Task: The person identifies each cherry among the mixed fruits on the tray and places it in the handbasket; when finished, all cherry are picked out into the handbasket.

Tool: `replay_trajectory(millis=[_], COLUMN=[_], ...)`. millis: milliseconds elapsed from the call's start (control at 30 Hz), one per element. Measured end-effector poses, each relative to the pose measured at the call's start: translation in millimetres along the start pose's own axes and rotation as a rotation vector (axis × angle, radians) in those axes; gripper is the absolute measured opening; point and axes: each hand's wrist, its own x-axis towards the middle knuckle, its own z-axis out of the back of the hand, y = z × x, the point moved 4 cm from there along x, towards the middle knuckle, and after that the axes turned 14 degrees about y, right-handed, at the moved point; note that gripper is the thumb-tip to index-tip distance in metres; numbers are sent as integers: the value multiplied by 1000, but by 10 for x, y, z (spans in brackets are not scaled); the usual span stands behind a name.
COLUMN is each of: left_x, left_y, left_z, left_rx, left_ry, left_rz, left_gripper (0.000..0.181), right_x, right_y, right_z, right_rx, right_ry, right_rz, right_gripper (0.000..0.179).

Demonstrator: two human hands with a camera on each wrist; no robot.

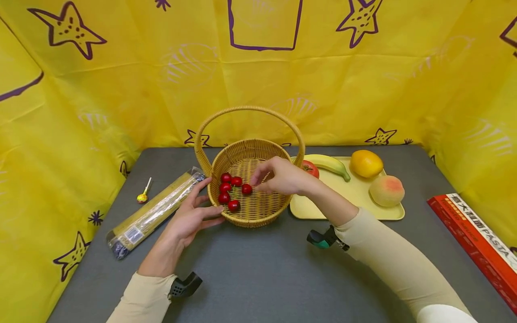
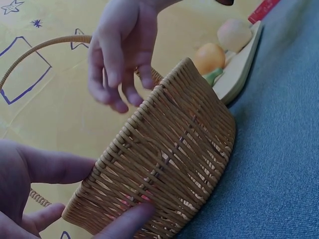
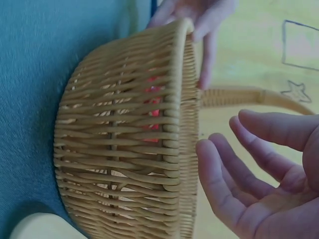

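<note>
A wicker basket (image 1: 238,220) with a tall arched handle stands mid-table. Several red cherries (image 1: 234,205) lie inside it, mostly on the left side. My left hand (image 1: 194,220) holds the basket's left rim, with a digit on the edge and another against the outer wall in the left wrist view. Over the basket's opening hovers my right hand (image 1: 278,177), fingers loosely bent. The right wrist view shows nothing between those fingers (image 3: 214,174). From above, its fingertips appear beside one cherry (image 1: 247,189), but contact cannot be told.
Right of the basket, a cream tray (image 1: 307,211) bears a tomato (image 1: 310,168), banana (image 1: 329,166), orange-yellow fruit (image 1: 366,163) and peach (image 1: 387,191). A clear-wrapped noodle pack (image 1: 157,211) and lollipop (image 1: 143,196) lie left. A red pasta box (image 1: 472,242) is at far right.
</note>
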Motion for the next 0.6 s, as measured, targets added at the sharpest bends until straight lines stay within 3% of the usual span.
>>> replay_trajectory(millis=[433,600], left_x=[-16,-57], left_y=[-26,-68], left_z=[12,-6], left_rx=[76,162], left_ry=[23,-18], left_rz=[6,25], left_gripper=[88,87], right_x=[-549,-724], right_y=[-213,-260], right_z=[-100,-118], right_rx=[-14,23], right_ry=[-159,-224], right_rz=[112,133], right_gripper=[19,20])
